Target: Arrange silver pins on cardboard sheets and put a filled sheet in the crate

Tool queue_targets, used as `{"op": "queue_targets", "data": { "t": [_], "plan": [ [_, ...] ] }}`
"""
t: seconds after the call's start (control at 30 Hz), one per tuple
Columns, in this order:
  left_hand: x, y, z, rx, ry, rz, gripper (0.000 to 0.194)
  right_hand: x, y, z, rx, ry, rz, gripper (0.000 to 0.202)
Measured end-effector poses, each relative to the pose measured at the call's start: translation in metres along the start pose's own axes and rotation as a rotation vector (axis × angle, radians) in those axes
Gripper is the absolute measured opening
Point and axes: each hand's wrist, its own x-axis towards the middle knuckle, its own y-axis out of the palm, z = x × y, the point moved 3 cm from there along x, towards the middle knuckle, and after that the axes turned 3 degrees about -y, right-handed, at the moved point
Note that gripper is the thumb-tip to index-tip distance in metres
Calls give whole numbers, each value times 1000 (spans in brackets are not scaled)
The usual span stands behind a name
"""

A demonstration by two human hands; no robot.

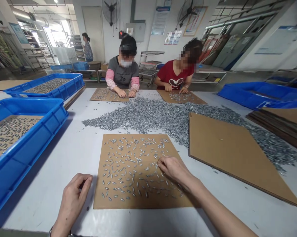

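- My right hand (171, 168) is over the right part of the board (138, 203), its thumb and fingertips drawn together in a narrow pinch down among the pieces (146, 194). I cannot tell whether a piece is caught between them.
- My left hand (73, 194) is just beside the board's left edge, low over the table (84, 154). Its thumb and forefinger curve round to meet at the tips, with a small gap inside the curl; I see nothing held there. A band (49, 233) shows at that wrist.
- The board lies flat on the table in front of me, between my hands. The pieces on it are small, silvery and pointed at both ends, scattered singly for the most part, with some clusters towards the far side.
- Beyond the board, a wide pile (148, 115) of the same sort spreads across the table.
- To the right, a thick slab (219, 141) of brown board lies partly over the pile, one small piece on top.
- To the left stand two blue trays (49, 125), one behind the other, both with pieces inside.
- Across the table, a person in pink sleeves (123, 72) and a person in red (175, 74) each have their hands at a board with pieces on it.
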Motion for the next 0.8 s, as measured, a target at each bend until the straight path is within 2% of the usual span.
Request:
{"op": "queue_targets", "data": {
  "t": [0.13,0.3,0.5,0.57,0.8],
  "plan": [
    [0,2,3,-3,0,4,43,5,8,5,-26,57,36,24],
    [0,1,8,3,-20,8,44,2,6,-7,4,104,46,22],
    [2,2,4,-16,-14,6,42,17,7,-6,42,-115,-22,23],
    [1,2,4,-18,-10,6,42,24,10,-7,44,-123,-9,25],
    [-6,0,20,3,-17,11,39,32,9,-16,227,77,8,17]
  ]
}}
